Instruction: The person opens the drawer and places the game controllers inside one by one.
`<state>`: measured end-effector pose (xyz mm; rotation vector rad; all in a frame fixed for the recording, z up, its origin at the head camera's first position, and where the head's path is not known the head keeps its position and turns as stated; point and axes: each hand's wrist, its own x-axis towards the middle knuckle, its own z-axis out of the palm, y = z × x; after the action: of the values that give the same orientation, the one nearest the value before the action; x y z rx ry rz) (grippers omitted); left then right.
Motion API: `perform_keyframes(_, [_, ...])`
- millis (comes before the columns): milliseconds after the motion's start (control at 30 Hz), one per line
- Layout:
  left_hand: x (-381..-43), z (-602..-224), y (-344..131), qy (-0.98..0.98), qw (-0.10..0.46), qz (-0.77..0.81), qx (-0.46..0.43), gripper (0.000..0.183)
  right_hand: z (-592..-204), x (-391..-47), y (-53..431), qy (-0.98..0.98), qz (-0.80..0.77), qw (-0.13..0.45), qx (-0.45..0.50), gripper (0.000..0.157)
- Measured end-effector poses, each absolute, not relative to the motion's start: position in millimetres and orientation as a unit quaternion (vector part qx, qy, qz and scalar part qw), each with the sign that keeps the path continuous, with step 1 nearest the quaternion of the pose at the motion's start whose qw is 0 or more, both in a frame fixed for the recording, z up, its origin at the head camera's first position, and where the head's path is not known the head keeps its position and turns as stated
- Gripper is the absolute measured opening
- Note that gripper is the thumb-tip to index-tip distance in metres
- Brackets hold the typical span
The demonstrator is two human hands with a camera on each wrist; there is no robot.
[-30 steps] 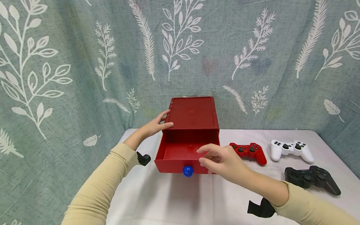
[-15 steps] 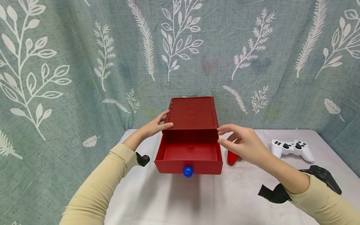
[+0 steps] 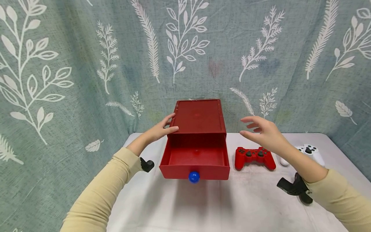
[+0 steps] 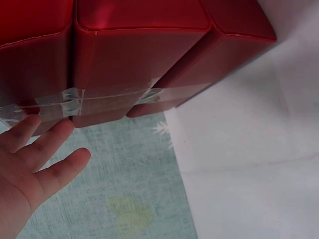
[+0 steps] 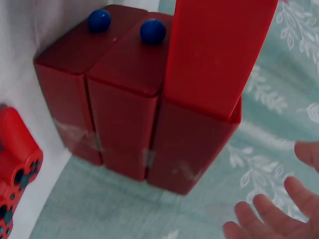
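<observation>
A red drawer cabinet (image 3: 197,116) stands mid-table, its top drawer (image 3: 176,171) pulled out and bare inside. On that drawer's front is a blue knob (image 3: 194,177). My left hand (image 3: 157,130) rests at the cabinet's upper left edge, thumb on top; the left wrist view shows its fingers (image 4: 60,172) spread beside the taped side. Above and behind a red game controller (image 3: 255,158), my right hand (image 3: 262,132) hovers with loosely bent fingers and nothing in it. Two lower drawers (image 5: 122,62), both closed, show in the right wrist view.
Partly behind my right forearm lies a white game controller (image 3: 314,155). A black game controller (image 3: 305,198) is mostly hidden by the wrist and its strap. A leaf-patterned curtain (image 3: 197,64) hangs behind the white-covered table (image 3: 246,206).
My right hand has moved from over the pulled-out drawer to the right and upward, uncovering the drawer front and the red controller. The left hand and the cabinet have stayed put.
</observation>
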<state>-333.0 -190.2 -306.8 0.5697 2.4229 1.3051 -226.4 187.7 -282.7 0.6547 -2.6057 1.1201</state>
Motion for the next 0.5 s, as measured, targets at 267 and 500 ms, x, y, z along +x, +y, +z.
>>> perform_keyframes(267, [-331.8, -306.0, -190.7, 0.851, 0.165, 0.455, 0.202, 0.076, -289.9, -247.0, 207.9, -0.894, 0.399, 0.037, 0.201, 0.06])
perform_keyframes(500, [-332.7, -306.4, -190.2, 0.849, 0.166, 0.458, 0.204, 0.076, -304.7, -267.4, 229.0, -0.894, 0.415, -0.015, 0.167, 0.072])
